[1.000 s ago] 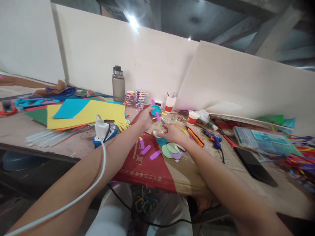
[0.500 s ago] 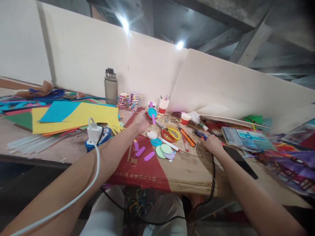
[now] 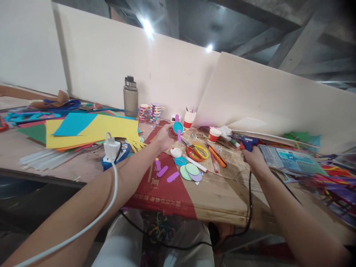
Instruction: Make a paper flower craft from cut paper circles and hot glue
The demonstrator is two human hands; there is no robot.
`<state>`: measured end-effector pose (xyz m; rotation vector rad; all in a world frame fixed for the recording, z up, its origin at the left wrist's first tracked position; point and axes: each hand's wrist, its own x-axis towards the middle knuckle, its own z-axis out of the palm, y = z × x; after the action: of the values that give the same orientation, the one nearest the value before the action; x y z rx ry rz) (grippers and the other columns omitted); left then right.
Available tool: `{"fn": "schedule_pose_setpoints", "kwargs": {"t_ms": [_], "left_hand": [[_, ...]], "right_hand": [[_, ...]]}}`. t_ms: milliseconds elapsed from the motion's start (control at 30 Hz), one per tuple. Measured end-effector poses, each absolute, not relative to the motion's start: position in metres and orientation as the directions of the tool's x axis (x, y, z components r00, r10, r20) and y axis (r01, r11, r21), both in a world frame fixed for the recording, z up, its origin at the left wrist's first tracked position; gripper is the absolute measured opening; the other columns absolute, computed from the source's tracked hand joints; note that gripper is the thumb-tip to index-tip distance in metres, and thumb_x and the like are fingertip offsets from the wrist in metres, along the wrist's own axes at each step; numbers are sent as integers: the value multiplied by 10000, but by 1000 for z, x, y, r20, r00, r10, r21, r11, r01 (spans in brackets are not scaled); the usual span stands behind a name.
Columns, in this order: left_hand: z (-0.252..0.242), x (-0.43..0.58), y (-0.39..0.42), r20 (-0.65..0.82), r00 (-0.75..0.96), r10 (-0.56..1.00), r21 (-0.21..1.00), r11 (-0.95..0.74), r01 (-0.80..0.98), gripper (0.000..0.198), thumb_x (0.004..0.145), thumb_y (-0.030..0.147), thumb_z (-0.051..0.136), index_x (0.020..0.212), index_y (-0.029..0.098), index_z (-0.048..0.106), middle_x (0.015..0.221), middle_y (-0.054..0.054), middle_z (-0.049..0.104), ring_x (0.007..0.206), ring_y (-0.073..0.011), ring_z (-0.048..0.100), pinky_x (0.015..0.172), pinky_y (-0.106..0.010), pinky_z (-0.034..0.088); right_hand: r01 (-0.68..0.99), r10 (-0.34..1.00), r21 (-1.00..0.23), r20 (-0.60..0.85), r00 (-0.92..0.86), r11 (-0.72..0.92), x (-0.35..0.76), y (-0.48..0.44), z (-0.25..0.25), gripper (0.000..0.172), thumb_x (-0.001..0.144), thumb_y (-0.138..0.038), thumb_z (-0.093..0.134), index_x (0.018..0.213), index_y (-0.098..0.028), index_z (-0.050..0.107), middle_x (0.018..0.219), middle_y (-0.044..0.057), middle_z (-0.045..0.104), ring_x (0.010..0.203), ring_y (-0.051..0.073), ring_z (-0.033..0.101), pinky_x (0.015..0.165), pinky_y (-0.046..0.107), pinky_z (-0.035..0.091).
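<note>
Several paper discs are lying near on the tabletop, farther the right hand is clamping its grip round the glue gun, best moved slowly, and beyond, the left hand is holding the blue-ended cup, best kept still.

We seem to be in a craft workshop: at our long table we see coloured paper, scissors, a marker and a glue gun, with plain boards behind and grey beams overhead
</note>
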<state>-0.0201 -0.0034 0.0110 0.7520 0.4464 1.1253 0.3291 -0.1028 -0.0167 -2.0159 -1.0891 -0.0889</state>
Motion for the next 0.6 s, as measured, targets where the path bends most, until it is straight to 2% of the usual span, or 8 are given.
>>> {"fn": "schedule_pose_setpoints", "kwargs": {"t_ms": [67,100,200,300,367,467,533,600], "left_hand": [[11,-19,-3,28,382,924,739,239,-631,193,840,230,473,702,167,592,704,-86,677,811,-216,668,666,-310,531],[11,-19,-4,19,381,924,740,244,-627,204,843,228,470,695,165,596,686,-83,673,793,-212,667,659,-306,528],[11,-19,-5,7,390,921,738,258,-624,215,844,214,465,690,157,604,658,-71,665,728,-191,658,662,-291,524],[10,-20,-7,-8,395,919,741,271,-615,223,849,210,458,699,147,610,655,-67,663,679,-177,645,650,-279,515],[10,-20,-8,-21,386,922,749,270,-605,256,871,226,446,690,146,607,635,-62,650,656,-170,637,623,-266,501],[9,-20,-9,-31,360,933,753,258,-605,294,889,237,444,648,154,589,598,-48,620,631,-160,622,596,-247,478],[8,-20,-9,-38,354,935,759,257,-598,306,893,256,462,630,157,583,602,-46,618,625,-155,612,589,-242,467],[6,-19,-8,-41,368,929,768,264,-583,327,909,298,472,643,155,597,628,-51,630,624,-151,602,591,-241,461]], "right_hand": [[530,665,-847,367,650,-51,302,-103,-3,313,647,-264,616,946,-196,552,740,19,606,579,147,563,514,265,480],[439,689,-896,360,629,68,285,-102,5,353,621,-253,627,957,-212,526,805,14,613,615,135,566,531,252,489],[210,813,-941,335,476,264,228,-101,26,415,586,-274,664,961,-234,492,891,2,638,678,126,586,569,246,507],[50,924,-956,291,248,288,184,-98,38,451,568,-294,723,964,-229,517,926,-2,653,689,119,597,566,233,483],[53,925,-943,333,183,329,167,-93,38,428,591,-291,724,969,-225,536,880,-18,647,682,116,586,555,224,449],[186,899,-906,409,154,380,156,-86,28,321,695,-335,660,974,-222,547,746,-43,595,613,114,521,560,250,426],[305,883,-867,449,135,394,155,-84,19,263,774,-377,587,978,-215,551,770,-19,596,643,136,521,605,284,441],[415,865,-820,484,134,395,157,-83,10,276,816,-397,542,1014,-204,551,869,26,620,746,175,558,689,328,467]]}}
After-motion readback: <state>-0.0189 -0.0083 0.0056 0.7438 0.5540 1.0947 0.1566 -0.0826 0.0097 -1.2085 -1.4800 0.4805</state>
